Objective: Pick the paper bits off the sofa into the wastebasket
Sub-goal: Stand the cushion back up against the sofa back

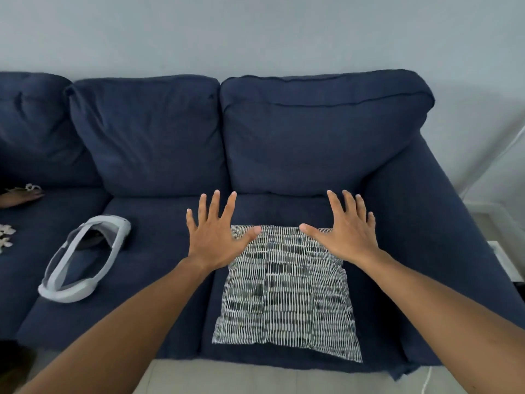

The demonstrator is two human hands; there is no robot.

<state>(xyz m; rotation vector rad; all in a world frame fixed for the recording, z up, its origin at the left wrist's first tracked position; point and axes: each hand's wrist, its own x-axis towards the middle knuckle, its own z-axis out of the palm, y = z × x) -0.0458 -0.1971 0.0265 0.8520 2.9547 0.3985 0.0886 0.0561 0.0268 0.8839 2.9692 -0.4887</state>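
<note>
A dark blue sofa (159, 245) fills the view. Small whitish paper bits (6, 234) lie on its far left seat, with one more (31, 187) further back beside another person's foot. My left hand (216, 231) and my right hand (346, 231) are stretched out side by side above the right seat, palms down, fingers spread, holding nothing. Both hover over the far edge of a black-and-white patterned cushion (287, 297). No wastebasket is in view.
A white headset with a rigid strap (82, 258) lies on the middle seat, between my hands and the paper bits. Another person's foot (20, 198) rests on the left seat. The sofa's right arm (431, 223) stands next to a pale wall; light floor shows below.
</note>
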